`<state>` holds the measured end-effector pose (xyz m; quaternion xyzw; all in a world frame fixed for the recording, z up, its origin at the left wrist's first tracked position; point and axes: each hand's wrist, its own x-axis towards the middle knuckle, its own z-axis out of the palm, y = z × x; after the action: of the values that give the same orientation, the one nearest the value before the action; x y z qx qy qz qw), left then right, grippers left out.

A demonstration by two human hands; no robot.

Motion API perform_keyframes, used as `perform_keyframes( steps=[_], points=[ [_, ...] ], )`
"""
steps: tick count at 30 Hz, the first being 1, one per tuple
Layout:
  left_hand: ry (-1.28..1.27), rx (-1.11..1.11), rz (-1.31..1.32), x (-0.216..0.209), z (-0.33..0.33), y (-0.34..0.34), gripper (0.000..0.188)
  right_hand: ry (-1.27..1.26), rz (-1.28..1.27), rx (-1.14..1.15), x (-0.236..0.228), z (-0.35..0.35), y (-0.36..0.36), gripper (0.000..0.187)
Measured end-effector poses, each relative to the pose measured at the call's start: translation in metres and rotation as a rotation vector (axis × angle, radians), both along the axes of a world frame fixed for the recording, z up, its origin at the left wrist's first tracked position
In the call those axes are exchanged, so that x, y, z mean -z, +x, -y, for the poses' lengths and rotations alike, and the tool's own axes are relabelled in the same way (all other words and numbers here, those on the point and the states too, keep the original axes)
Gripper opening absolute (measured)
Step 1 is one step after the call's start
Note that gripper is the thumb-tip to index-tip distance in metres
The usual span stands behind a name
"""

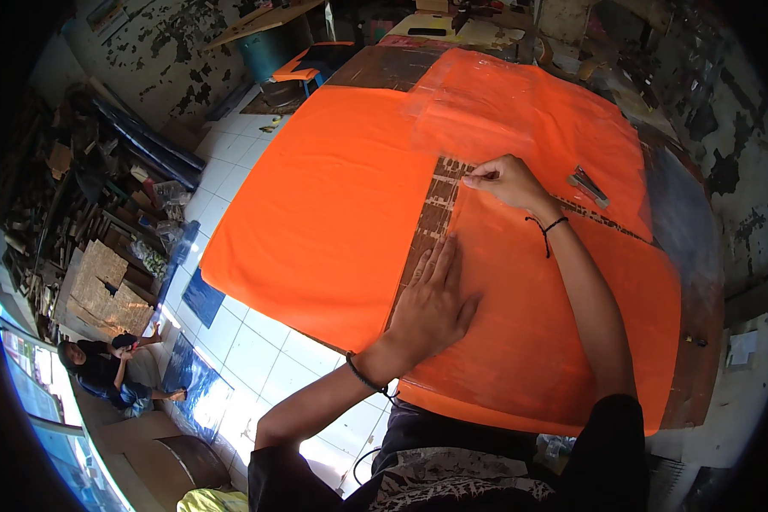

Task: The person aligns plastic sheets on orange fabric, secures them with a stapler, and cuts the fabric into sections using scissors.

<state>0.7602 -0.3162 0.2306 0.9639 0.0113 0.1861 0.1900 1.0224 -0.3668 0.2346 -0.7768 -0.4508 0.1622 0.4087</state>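
My left hand lies flat, fingers stretched, near the left edge of an orange sheet that seems covered by clear plastic film. At that sheet's far left corner, my right hand has its thumb and fingertips pinched on the edge of the film. To the left spreads a larger orange cloth, slightly wrinkled. Another orange cloth lies beyond, partly under clear film. A small metal tool with a dark part, its kind unclear, rests on that far cloth.
The worn brown tabletop shows in strips between the cloths. White floor tiles run along the left, where a person sits low. Scrap wood is heaped by the wall. A blue drum stands at the far left.
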Motion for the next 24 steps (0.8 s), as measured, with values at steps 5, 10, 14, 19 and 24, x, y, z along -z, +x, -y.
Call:
perform_keyframes(
  steps=[5,10,14,19,24],
  points=[
    [0.007,-0.015,0.020,0.002,-0.001,0.006,0.064,-0.015,0.106,-0.046,0.004,0.000,-0.002,0.027],
    [-0.001,-0.033,0.040,-0.005,0.001,-0.008,0.059,0.039,0.242,0.016,-0.002,-0.001,-0.009,0.028],
    [-0.328,-0.032,-0.072,-0.019,0.005,-0.058,0.046,0.006,0.243,-0.001,0.013,0.003,0.008,0.035],
    [-0.772,-0.590,0.615,0.062,0.066,-0.144,0.061,0.030,0.252,-0.032,0.009,-0.009,-0.004,0.035],
    [-1.671,-0.467,0.359,0.057,0.091,-0.140,0.028,-0.002,0.300,-0.020,0.014,-0.001,0.008,0.035]
  ],
)
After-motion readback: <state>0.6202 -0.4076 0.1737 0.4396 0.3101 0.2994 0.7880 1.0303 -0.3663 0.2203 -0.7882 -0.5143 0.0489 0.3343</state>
